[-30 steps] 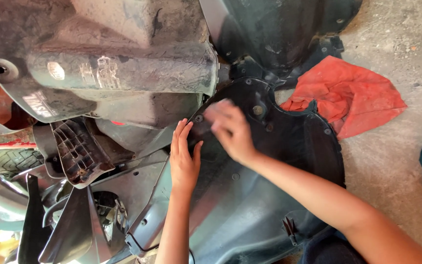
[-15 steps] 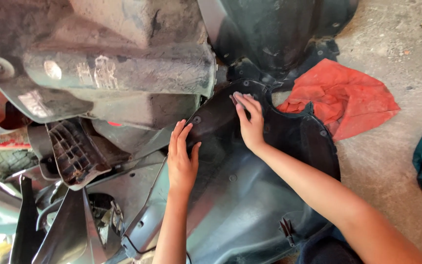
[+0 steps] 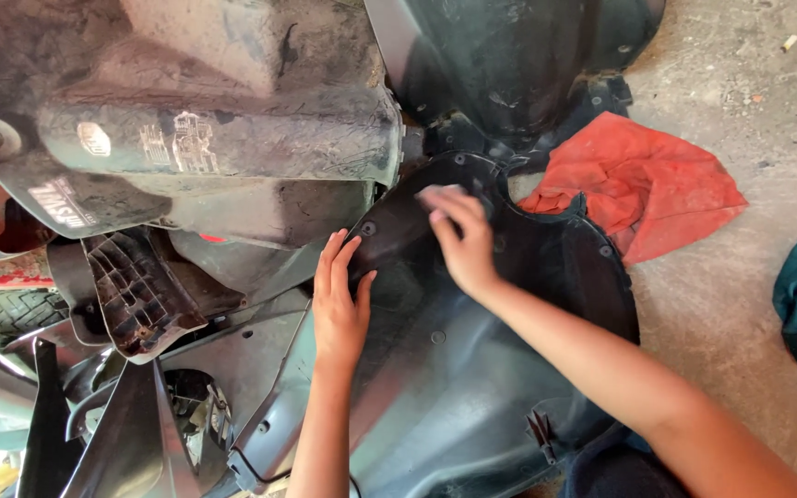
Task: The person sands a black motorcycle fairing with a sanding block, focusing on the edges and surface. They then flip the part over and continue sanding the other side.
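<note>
Holding the black plastic panel [image 3: 509, 369] flat under the spread fingers of the left hand [image 3: 339, 300], the right hand [image 3: 461, 242] should press its closed fingertips along the panel's upper edge just beyond them.

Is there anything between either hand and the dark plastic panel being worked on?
Nothing visible. The left hand lies flat on the dark plastic panel, and the right hand presses near its upper edge. The red cloth lies beside them.

Your left hand [image 3: 339, 300] flat, palm down, fingers together pointing up. Your right hand [image 3: 461, 242] ahead, fingers curled, forearm stretched diagonally.
</note>
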